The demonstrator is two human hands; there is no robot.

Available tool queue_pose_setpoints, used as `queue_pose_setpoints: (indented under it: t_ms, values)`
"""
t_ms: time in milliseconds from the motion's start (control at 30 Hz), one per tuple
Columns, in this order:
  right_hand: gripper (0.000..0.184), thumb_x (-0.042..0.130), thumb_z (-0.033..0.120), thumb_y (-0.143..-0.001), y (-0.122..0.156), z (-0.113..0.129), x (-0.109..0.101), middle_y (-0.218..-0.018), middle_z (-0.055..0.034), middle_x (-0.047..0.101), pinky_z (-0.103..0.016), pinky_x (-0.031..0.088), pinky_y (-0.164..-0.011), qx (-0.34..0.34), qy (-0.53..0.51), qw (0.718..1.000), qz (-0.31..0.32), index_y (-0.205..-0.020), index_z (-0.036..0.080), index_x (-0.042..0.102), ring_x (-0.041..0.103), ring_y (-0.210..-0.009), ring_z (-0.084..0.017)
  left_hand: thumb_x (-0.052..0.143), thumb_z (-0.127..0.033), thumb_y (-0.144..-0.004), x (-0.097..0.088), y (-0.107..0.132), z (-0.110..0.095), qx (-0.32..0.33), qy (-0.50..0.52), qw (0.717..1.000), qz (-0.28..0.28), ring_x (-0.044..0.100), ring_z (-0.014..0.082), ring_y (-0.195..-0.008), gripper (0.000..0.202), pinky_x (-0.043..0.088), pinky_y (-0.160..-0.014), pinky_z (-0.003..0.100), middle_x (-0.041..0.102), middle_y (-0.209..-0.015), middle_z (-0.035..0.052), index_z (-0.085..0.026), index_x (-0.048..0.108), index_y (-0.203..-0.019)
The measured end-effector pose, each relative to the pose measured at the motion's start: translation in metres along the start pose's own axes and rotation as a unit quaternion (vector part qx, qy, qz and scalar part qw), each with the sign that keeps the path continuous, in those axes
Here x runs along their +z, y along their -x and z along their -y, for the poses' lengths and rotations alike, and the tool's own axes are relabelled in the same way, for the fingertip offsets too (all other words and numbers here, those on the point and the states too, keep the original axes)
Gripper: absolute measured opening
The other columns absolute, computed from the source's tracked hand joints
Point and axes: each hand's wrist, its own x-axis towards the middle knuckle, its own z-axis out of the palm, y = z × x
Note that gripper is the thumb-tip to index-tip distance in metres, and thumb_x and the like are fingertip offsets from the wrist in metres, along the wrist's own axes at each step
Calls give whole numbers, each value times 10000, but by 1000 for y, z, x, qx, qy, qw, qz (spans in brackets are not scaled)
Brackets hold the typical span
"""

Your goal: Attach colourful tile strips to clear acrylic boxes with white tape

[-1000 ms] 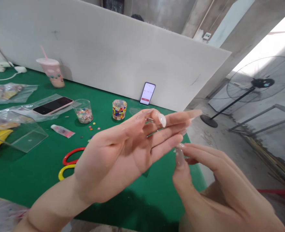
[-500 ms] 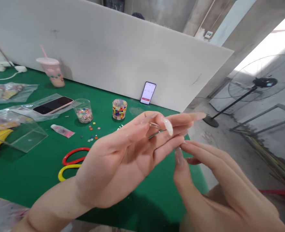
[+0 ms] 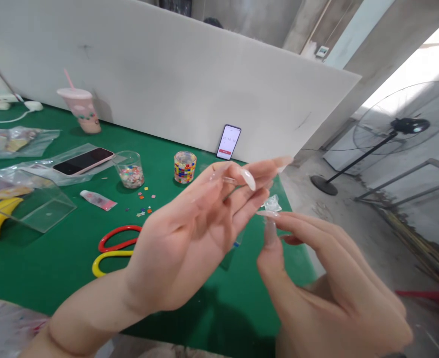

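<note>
My left hand [image 3: 189,243] is raised over the green table with its palm turned towards me. Its thumb and a curled finger close on a small clear piece I cannot identify, while the other fingers reach out to the right. Close by its fingertips, my right hand [image 3: 327,283] pinches thumb against forefinger; whatever lies between them is too small to make out. Behind the left wrist lie scissors with red and yellow handles [image 3: 109,256], their blades hidden. A glass cup covered in coloured mosaic tiles [image 3: 185,169] stands beyond my left hand.
A clear cup of small pieces [image 3: 131,177], loose pieces [image 3: 141,196] and a tube [image 3: 99,200] lie left of centre. Further left are a phone [image 3: 83,162], a tumbler [image 3: 82,112] and a clear acrylic box [image 3: 57,211]. Another phone [image 3: 229,142] leans on the white panel [image 3: 148,74].
Both hands have shifted slightly left, and my right fingers have drawn a little apart from the left fingertips. Crumpled clear plastic now shows beyond them.
</note>
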Motion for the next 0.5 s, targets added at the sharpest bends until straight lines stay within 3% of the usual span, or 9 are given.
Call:
queue_pose_setpoints:
  t_ms: [133,333,500]
  values:
    - [332,717,36,-832,0,-1,-2,-925,31,830,-388,670,-783,-15,-42,999,18,-1011,315,727,815,-846,-230,353,-246,-1151,0,3,-5,3,9,1000,1,569,211,-1518,496,542,-1193,280,825,-1243,69,-212,738,-840]
    - [327,713,52,-858,0,4,-4,-1006,18,833,-401,661,-828,19,-51,998,3,-1044,317,761,813,-918,-237,383,-276,-1150,1,8,-7,-30,16,999,8,593,238,-1498,490,567,-1172,295,816,-1270,49,-222,755,-836]
    - [309,711,57,-875,1,4,-4,-1029,14,839,-393,660,-836,40,-43,998,10,-1045,310,762,815,-943,-238,384,-261,-1143,4,7,-7,-24,-14,1000,13,502,262,-1571,489,557,-1191,321,815,-1268,50,-224,747,-818]
